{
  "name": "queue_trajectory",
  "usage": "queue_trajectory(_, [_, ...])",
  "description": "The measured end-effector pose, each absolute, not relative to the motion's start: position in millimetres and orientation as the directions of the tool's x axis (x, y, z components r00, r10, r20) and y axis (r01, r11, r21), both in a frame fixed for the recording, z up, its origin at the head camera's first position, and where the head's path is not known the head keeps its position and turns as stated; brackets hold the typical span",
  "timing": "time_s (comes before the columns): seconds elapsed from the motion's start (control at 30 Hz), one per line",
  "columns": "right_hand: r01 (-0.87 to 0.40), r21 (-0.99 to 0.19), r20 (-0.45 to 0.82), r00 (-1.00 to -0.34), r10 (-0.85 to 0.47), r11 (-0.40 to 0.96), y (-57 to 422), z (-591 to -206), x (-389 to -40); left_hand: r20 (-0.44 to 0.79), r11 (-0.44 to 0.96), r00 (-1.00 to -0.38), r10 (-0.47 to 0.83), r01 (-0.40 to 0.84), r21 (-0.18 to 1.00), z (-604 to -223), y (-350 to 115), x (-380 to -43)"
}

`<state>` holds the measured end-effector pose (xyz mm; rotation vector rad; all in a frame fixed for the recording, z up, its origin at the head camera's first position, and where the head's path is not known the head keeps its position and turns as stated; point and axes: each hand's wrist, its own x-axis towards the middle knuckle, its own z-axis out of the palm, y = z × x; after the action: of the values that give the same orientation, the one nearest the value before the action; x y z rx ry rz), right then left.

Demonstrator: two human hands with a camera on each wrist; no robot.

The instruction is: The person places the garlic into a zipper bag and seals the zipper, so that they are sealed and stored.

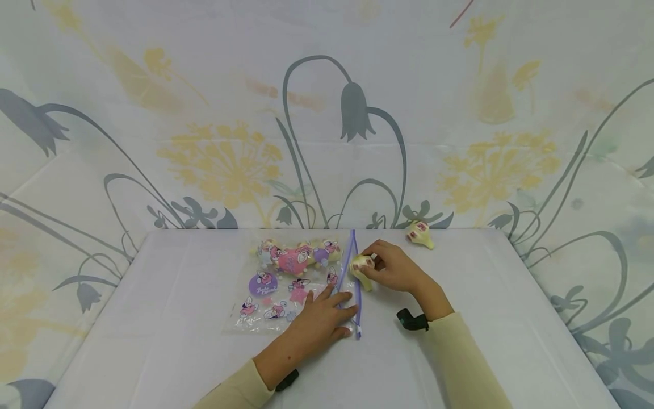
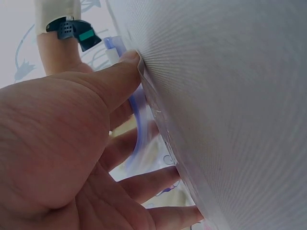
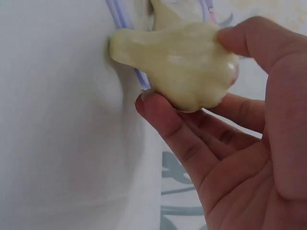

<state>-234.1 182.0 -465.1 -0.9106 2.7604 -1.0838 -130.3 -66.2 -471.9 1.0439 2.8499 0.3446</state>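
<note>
A clear zip bag [image 1: 278, 324] with pink and purple cartoon prints lies flat on the table, its purple zip strip [image 1: 359, 307] facing right. Pale bulbs [image 1: 265, 245] show through its upper part, partly hidden by the prints. My left hand [image 1: 319, 318] rests with spread fingers on the bag near the mouth; in the left wrist view, its fingertips [image 2: 168, 175] press the plastic. Between thumb and fingers, my right hand [image 1: 395, 267] holds a pale garlic bulb [image 3: 187, 62], stem toward the table, at the zip edge. Another garlic bulb [image 1: 420, 234] with purplish patches lies at the back.
The white table [image 1: 490, 295] ends at a flower-patterned backdrop [image 1: 317, 125] behind it. A dark wrist camera [image 1: 411, 320] sits on the right wrist, another dark device [image 1: 287, 380] by the left wrist.
</note>
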Motion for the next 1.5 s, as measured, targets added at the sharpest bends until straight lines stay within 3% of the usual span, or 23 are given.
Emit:
queue_trajectory(0.27, [-0.483,-0.644,0.167,-0.845,-0.507,0.593,173,-468,-233,0.002,0.745,-0.764,0.646,0.63,0.22,-471,-65,-131])
queue_trajectory(0.77, [-0.356,-0.699,0.205,-0.931,-0.303,0.621,151,-477,-227,0.019,0.736,-0.758,0.652,0.639,0.224,-471,-66,-130])
queue_trajectory(1.13, [-0.186,-0.832,0.137,-0.982,-0.131,0.523,132,-486,-226,0.01,0.732,-0.753,0.658,0.642,0.226,-470,-67,-129])
queue_trajectory(1.5, [-0.121,-0.89,0.068,-0.989,-0.133,0.439,123,-488,-229,0.01,0.723,-0.745,0.667,0.651,0.233,-472,-66,-130])
